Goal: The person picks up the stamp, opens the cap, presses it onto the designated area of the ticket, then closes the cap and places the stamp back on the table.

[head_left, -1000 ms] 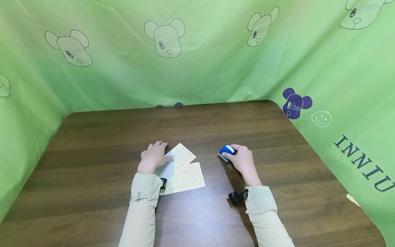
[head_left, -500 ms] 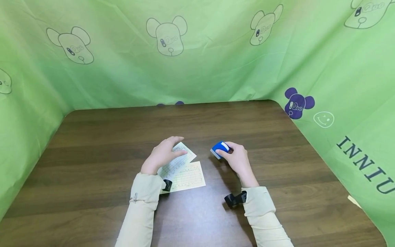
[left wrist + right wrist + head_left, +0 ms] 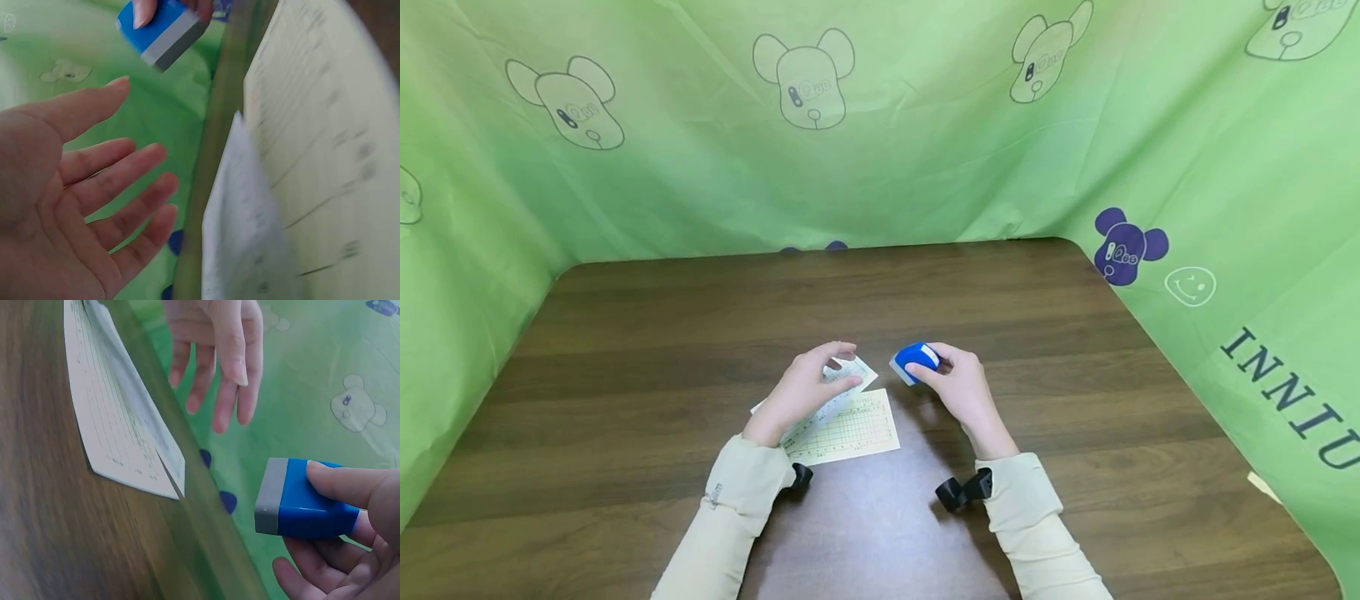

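Note:
My right hand [image 3: 964, 390] grips a blue stamp [image 3: 917, 360] with a grey end, held between thumb and fingers above the table. In the right wrist view the grey end of the stamp points toward my left hand. Two printed grid slips lie overlapping on the table: a pale yellow slip [image 3: 868, 429] in front and a bluish-white slip [image 3: 860, 371] partly on top of it. My left hand [image 3: 801, 387] hovers over the bluish-white slip, fingers spread and holding nothing, and hides part of it. In the left wrist view the palm [image 3: 37, 206] shows bare.
The slips lie on a brown wooden table [image 3: 700, 317]. A green printed curtain [image 3: 910, 167] encloses its back and sides. A small pale piece [image 3: 1265, 487] sits at the table's right edge. Black wrist cameras [image 3: 962, 492] are strapped at both cuffs.
My left hand has lifted off the bluish-white slip and shifted right. My right hand has carried the stamp leftward, closer to the left hand. The slips stay about where they were.

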Action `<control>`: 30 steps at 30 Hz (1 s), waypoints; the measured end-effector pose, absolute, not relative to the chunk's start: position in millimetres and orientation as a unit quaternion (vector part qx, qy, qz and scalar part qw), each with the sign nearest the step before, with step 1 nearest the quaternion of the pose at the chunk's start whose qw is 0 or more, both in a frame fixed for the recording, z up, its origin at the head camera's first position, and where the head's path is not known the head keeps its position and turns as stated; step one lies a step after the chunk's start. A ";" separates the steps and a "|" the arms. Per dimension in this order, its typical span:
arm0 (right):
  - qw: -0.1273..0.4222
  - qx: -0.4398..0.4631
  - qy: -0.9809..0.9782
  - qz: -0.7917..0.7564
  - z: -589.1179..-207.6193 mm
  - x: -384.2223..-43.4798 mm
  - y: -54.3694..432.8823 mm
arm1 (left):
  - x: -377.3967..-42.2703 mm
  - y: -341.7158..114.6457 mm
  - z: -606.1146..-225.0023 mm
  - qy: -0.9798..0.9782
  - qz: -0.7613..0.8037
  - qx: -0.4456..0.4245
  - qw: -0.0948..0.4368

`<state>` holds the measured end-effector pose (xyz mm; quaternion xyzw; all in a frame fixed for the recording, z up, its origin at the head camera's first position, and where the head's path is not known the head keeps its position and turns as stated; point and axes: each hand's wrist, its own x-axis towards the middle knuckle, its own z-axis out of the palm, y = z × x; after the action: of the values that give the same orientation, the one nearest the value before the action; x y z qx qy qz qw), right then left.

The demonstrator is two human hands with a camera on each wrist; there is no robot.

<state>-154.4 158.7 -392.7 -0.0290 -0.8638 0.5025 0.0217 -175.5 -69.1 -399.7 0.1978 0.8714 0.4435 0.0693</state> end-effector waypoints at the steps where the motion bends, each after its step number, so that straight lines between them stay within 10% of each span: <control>1: 0.021 -0.026 -0.861 0.508 -393.2 -154.1 157.2 | -174.2 -68.5 -400.9 0.869 0.448 0.199 0.067; 30: -0.025 0.059 -0.793 0.606 -400.6 -145.2 127.5 | -144.0 -69.6 -415.8 0.827 0.537 0.160 0.040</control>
<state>-145.2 127.5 -400.6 0.0590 -0.7925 0.6065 -0.0253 -144.0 -69.6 -415.8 0.1604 0.8273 0.5368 0.0402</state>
